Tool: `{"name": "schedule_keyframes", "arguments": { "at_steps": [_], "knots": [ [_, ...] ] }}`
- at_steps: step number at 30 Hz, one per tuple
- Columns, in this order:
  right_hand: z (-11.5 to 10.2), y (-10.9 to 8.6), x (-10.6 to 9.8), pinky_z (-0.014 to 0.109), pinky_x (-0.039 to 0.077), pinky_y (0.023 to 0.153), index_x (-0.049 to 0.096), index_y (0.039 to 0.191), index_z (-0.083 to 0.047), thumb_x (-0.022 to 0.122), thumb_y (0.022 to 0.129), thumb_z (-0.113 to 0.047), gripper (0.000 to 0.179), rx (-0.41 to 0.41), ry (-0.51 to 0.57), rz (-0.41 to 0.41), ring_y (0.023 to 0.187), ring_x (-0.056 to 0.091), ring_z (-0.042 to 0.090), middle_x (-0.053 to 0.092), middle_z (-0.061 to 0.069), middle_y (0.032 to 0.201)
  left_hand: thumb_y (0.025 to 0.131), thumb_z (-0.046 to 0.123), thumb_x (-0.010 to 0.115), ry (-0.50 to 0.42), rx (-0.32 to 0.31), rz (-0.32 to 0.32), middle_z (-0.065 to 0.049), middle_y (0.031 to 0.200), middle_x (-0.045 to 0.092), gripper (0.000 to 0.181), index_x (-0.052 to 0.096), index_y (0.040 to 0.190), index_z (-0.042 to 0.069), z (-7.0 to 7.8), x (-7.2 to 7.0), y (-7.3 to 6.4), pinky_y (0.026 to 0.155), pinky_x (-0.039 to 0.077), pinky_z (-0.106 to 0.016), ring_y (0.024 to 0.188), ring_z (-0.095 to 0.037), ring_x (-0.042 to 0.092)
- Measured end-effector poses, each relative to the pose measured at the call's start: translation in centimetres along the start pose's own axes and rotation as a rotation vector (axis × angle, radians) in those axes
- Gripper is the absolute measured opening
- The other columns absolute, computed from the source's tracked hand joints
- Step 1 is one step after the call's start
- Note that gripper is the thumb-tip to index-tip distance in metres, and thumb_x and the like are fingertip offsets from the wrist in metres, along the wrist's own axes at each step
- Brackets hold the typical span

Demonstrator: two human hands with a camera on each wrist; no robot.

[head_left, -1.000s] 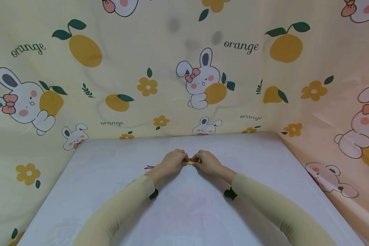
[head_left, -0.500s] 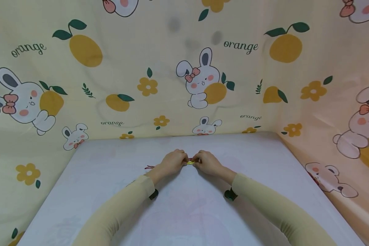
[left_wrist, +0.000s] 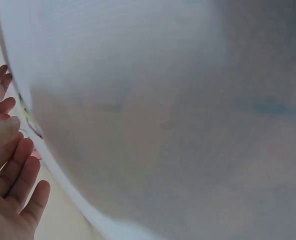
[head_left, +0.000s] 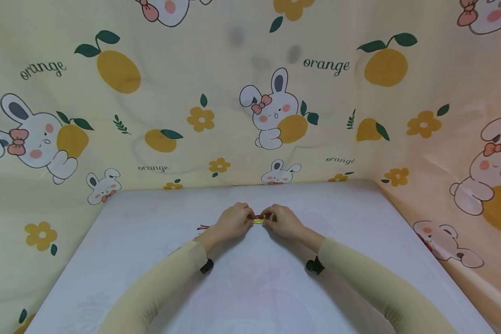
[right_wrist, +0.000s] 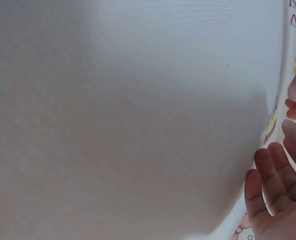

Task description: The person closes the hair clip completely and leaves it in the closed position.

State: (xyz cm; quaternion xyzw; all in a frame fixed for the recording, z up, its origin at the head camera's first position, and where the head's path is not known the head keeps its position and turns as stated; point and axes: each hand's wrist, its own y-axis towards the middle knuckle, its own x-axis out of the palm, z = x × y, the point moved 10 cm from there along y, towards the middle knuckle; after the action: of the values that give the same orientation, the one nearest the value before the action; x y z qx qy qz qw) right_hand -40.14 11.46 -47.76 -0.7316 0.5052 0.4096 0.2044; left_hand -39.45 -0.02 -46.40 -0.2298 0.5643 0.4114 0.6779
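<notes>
Near the back of the white table, both hands meet over thin cords. A short red cord spans the gap between the fingertips, with what looks like a braided or knotted surface. Just in front of it a yellow cord shows on the table. My left hand pinches the red cord's left part; my right hand pinches its right part. The fingers cover most of both cords. Loose red strands stick out beyond the left wrist. In the left wrist view, fingers and a bit of yellow appear at the left edge.
The white tabletop stretches in front of the hands and to both sides. A cream curtain printed with rabbits and oranges hangs behind the table and along its sides. Dark straps sit under the wrists.
The hands have drawn very slightly apart, and a little more of the red cord shows between them. The head view has tipped up a touch.
</notes>
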Motion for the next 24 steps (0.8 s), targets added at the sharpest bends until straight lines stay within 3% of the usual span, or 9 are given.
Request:
{"name": "schedule_keyframes", "arguments": {
  "at_steps": [12, 18, 24],
  "knots": [
    [-0.7, -1.2, -2.5, 0.043, 0.058, 0.088, 0.067, 0.132, -0.006, 0.069, 0.101, -0.014, 0.033, -0.003, 0.161, 0.145, 0.101, 0.071, 0.027, 0.073, 0.011, 0.122, 0.100, 0.019, 0.071, -0.127, -0.058, 0.069, -0.004, 0.115, 0.069, 0.022, 0.075, 0.119, 0.009, -1.0, -2.5, -1.5, 0.094, 0.055, -0.041, 0.111, -0.023, 0.063],
    [-1.6, -1.3, -4.6, 0.044, 0.059, 0.086, 0.068, 0.130, -0.007, 0.069, 0.101, -0.018, 0.031, -0.035, 0.250, 0.231, 0.101, 0.072, 0.029, 0.073, 0.011, 0.123, 0.099, 0.018, 0.073, -0.192, -0.056, 0.163, -0.005, 0.112, 0.068, 0.022, 0.075, 0.118, 0.006, -1.4, -4.7, -2.6, 0.092, 0.055, -0.041, 0.109, -0.023, 0.063],
    [-2.3, -1.4, -5.3, 0.044, 0.059, 0.089, 0.069, 0.131, -0.010, 0.069, 0.102, -0.019, 0.031, -0.016, 0.347, 0.246, 0.105, 0.072, 0.027, 0.073, 0.007, 0.125, 0.099, 0.017, 0.073, -0.210, -0.055, 0.253, -0.002, 0.113, 0.069, 0.019, 0.074, 0.117, 0.010, -2.2, -6.8, -3.8, 0.093, 0.055, -0.039, 0.109, -0.021, 0.064]
  ]
}}
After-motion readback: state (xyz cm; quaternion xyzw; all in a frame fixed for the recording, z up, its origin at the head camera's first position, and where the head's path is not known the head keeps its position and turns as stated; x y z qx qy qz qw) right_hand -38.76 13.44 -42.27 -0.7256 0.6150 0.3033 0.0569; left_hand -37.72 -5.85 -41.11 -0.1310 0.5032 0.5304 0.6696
